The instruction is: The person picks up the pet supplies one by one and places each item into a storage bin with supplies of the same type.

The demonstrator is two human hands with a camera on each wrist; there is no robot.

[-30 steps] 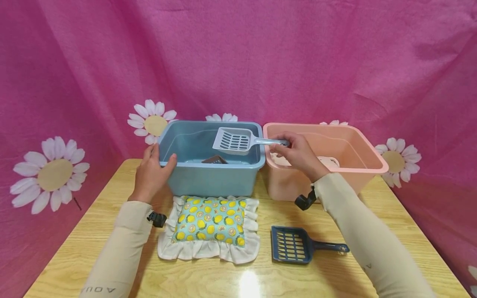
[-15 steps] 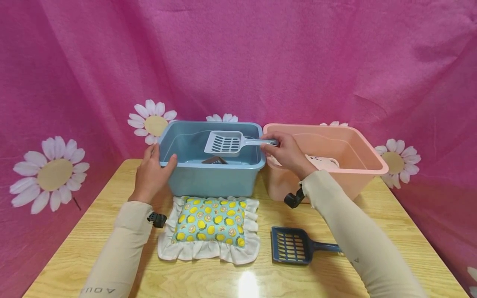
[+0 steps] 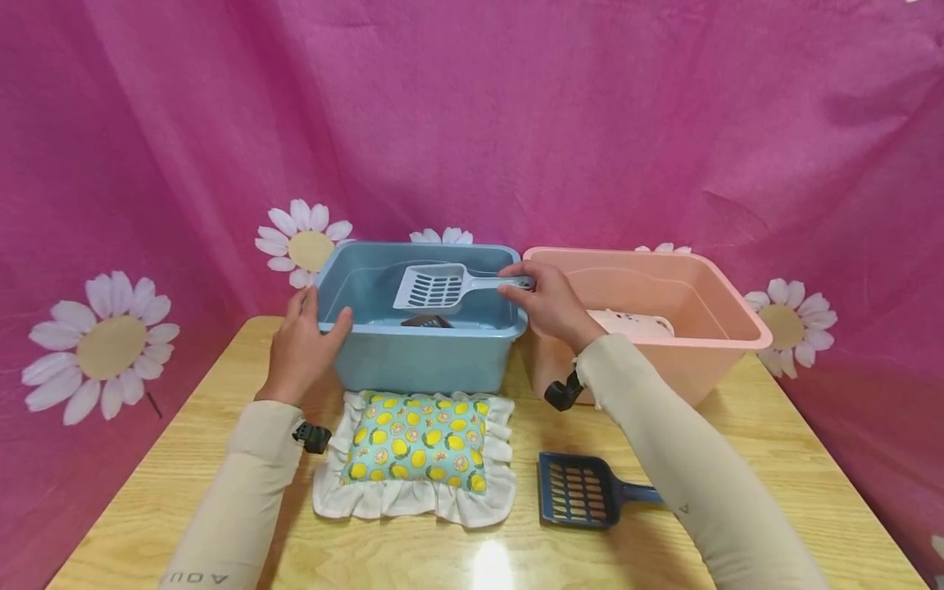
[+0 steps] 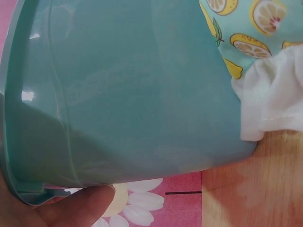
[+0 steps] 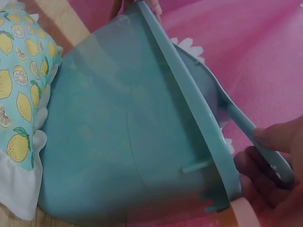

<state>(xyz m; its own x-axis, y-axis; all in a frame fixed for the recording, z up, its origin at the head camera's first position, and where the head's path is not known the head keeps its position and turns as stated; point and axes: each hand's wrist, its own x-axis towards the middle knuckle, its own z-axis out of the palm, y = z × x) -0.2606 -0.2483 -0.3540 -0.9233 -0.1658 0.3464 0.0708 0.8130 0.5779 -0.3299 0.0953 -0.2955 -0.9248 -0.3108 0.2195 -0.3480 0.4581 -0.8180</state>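
My right hand (image 3: 549,303) pinches the handle of a pale grey-blue slotted litter scoop (image 3: 435,287), held level over the blue plastic bin (image 3: 428,360). In the right wrist view, thumb and fingers close round the scoop's handle (image 5: 246,124); its head is partly hidden by the bin's rim. At the bin's front left corner, my left hand (image 3: 298,348) grips the rim; the left wrist view shows a finger (image 4: 87,205) hooked under it. Inside the blue bin lies a brown slotted piece (image 3: 426,321), mostly hidden by the wall.
A pink bin (image 3: 723,324) stands right beside the blue one, with a pale pink spotted item (image 3: 630,324) inside. In front lie a frilled lemon-print cushion (image 3: 416,442) and a dark blue litter scoop (image 3: 583,492) on the wooden table (image 3: 413,553). Pink cloth (image 3: 472,123) hangs behind.
My right hand has moved left and slightly down, carrying the pale scoop from the blue bin's right side toward its middle. The left hand stays at the rim.
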